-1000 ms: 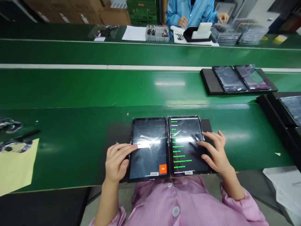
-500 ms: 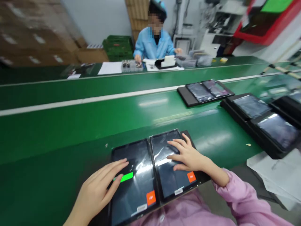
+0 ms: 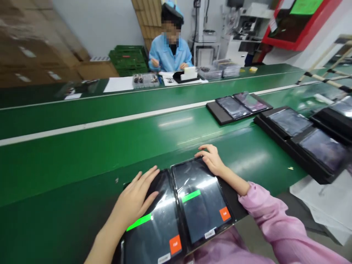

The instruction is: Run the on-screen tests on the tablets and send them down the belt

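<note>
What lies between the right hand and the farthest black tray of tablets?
In the head view, only glossy green surface lies between the right hand and that black tray.

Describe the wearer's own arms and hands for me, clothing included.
Both the left hand and the right hand are bare, with no gloves. A loose, wrinkled pink sleeve covers the right arm down to the forearm. The left forearm is bare as far as it shows. No watch is visible.

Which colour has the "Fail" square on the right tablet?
The Fail square is orange-red, seen best in the head view.
</note>
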Demonstrator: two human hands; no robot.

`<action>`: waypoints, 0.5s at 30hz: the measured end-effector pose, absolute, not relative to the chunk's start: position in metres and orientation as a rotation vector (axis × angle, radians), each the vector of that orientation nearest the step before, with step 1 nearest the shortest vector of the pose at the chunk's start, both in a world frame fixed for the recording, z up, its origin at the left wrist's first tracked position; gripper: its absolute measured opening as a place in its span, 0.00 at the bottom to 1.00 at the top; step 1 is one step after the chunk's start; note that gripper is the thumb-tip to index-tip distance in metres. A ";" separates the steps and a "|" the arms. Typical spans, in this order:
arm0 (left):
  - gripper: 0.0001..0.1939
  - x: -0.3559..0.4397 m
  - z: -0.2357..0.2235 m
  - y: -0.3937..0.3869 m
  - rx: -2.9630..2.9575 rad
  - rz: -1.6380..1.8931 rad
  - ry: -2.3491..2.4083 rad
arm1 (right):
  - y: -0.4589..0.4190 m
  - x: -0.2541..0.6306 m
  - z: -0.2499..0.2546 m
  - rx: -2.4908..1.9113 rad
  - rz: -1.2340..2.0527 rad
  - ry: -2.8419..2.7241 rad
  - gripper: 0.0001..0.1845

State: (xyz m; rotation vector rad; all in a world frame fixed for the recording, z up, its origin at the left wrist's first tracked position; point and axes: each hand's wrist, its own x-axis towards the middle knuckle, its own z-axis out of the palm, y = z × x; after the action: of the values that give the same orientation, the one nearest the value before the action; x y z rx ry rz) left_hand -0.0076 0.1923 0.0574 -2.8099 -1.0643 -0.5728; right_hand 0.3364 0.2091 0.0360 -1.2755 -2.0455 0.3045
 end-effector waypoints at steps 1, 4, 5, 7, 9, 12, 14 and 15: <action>0.31 -0.005 0.058 0.191 -2.829 -0.536 -1.082 | 0.209 0.338 0.036 -1.283 0.301 -2.048 0.41; 0.32 -0.001 0.058 0.190 -2.873 -0.463 -1.066 | 0.210 0.340 0.036 -1.281 0.260 -2.114 0.40; 0.31 0.000 0.059 0.189 -2.887 -0.456 -1.048 | 0.210 0.340 0.036 -1.271 0.235 -2.134 0.39; 0.29 -0.001 0.061 0.185 -2.931 -0.457 -1.011 | 0.209 0.340 0.036 -1.221 0.202 -2.163 0.37; 0.26 -0.003 0.066 0.180 -2.992 -0.471 -0.981 | 0.208 0.341 0.036 -1.141 0.221 -2.183 0.37; 0.21 -0.004 0.071 0.176 -3.042 -0.543 -0.945 | 0.209 0.343 0.034 -1.091 0.295 -2.162 0.39; 0.20 -0.003 0.071 0.177 -3.010 -0.550 -0.989 | 0.210 0.344 0.033 -1.147 0.313 -2.112 0.38; 0.21 -0.002 0.071 0.179 -2.991 -0.523 -1.031 | 0.211 0.344 0.033 -1.183 0.314 -2.092 0.38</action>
State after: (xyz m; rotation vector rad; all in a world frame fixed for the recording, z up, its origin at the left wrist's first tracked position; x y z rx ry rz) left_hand -0.0019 0.1786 0.0707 -2.9913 -1.0307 -0.5233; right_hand 0.3439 0.2107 0.0326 -1.1826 -2.0920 0.3141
